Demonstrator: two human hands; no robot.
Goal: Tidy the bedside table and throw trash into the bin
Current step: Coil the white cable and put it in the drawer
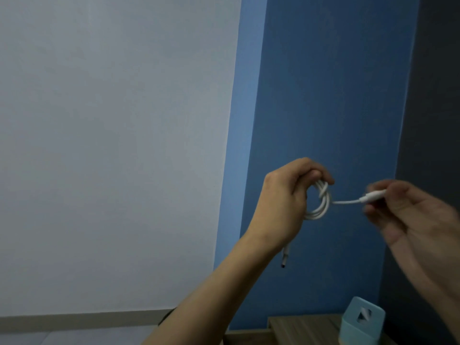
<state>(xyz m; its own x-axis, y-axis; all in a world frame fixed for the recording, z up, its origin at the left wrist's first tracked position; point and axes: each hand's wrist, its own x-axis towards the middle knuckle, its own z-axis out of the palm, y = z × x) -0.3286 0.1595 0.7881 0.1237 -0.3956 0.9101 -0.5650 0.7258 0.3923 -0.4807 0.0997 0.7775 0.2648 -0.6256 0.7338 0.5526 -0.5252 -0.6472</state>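
Your left hand (288, 202) is raised in front of the blue wall (323, 95), fingers curled tight around a small coil of white cable (319, 202); the loops hang from your thumb and forefinger and rest against the palm. One plug end of the cable (284, 257) dangles below that coil, just under your left wrist. To the right of the coil, a short free stretch of cable runs level to the other connector (373, 195), which your right hand (408, 220) pinches between thumb and fingertips; that hand is blurred, with its remaining fingers loosely spread. The two hands sit near each other, not touching, joined only by the cable. Well below the coil, at the bottom edge, you can see a corner of the wooden desk (298, 327), and on it, down and to the right of the coil, a light blue holder (358, 324) with something white inside.
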